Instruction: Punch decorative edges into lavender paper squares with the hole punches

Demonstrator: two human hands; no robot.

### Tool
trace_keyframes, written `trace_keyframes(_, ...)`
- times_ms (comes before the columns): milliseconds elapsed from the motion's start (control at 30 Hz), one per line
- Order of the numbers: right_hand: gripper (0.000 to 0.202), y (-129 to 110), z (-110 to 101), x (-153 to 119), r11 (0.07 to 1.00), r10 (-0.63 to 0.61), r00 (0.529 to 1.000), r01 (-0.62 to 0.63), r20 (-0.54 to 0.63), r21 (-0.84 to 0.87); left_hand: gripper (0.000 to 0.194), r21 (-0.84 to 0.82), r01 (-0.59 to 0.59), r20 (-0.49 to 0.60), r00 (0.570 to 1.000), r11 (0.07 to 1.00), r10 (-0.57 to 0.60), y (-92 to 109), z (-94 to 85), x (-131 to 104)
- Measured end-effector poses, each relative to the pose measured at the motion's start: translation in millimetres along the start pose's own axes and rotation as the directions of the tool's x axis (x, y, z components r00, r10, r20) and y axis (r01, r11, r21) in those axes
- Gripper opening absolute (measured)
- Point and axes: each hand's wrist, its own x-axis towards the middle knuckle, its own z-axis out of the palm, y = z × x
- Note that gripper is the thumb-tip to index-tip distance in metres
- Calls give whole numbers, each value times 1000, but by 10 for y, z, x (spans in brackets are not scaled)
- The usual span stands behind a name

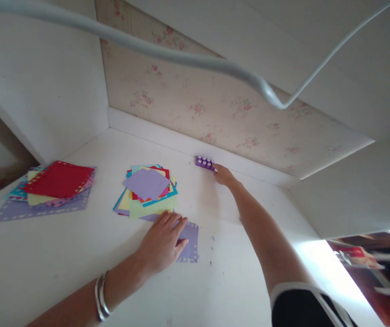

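My left hand (163, 240) lies with its fingers stretched out on a light purple paper sheet (190, 243) that has punched holes along its edges. Part of that sheet is hidden under the hand. Just beyond the fingertips is a stack of coloured papers (149, 184) with a purple piece on top. My right hand (222, 175) reaches to the back of the table, fingers closed at the right end of a purple cluster of small pieces (204, 162) with white round tops. Its fingertips are partly hidden, and a bit of white shows at them.
At the left lies a second pile of hole-edged papers (60, 179), red on top. Tiny paper scraps (212, 243) dot the white table (113, 272). A low ledge (154, 131) and a flowered panel (195, 97) stand behind. A pale cable (181, 56) crosses overhead.
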Motion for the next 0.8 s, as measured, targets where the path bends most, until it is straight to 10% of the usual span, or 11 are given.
trace_keyframes(333, 27, 34, 1, -646, 996, 47, 999, -48, 20, 78, 9, -275, 98, 22, 995, 956, -96, -18, -74, 29)
trace_keyframes(600, 21, -285, 157, -1590, 948, 29, 997, -4, -73, 317, 18, -632, 323, 237, 946, 705, -220, -5, -155, 135)
trace_keyframes(800, 30, -679, 327, -2081, 349, 64, 993, 71, -100, 934, 27, -710, 431, 300, 900, 556, -315, -8, -172, 176)
